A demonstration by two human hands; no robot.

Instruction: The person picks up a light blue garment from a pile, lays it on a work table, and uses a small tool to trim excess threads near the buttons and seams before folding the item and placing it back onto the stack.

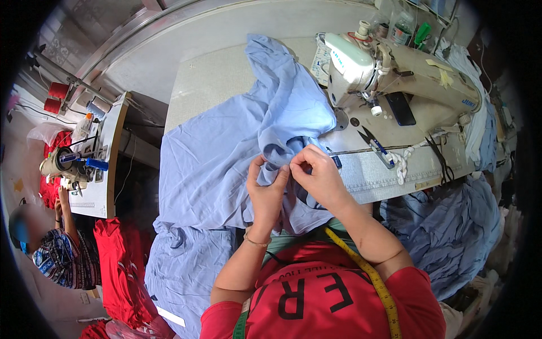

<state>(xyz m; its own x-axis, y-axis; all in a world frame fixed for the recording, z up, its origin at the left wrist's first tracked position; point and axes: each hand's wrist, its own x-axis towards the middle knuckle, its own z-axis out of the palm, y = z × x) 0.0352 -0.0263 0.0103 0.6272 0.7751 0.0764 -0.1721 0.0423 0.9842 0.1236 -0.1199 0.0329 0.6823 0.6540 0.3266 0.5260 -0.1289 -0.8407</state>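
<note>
A light blue shirt lies spread over the sewing table, one sleeve stretching toward the far edge. My left hand is closed on a curled, folded band of the shirt, thumb on the near side. Right beside it, my right hand pinches the same cloth, its fingertips almost touching my left thumb. Whatever lies between those fingertips is too small to make out. The sewing machine stands just beyond and right of my hands. Thread snips rest on the table to the right.
Black scissors and a dark phone lie by the machine. Blue cloth is heaped at the right, and a folded blue stack sits at the left. Farther left, a co-worker sits at another machine beside red cloth.
</note>
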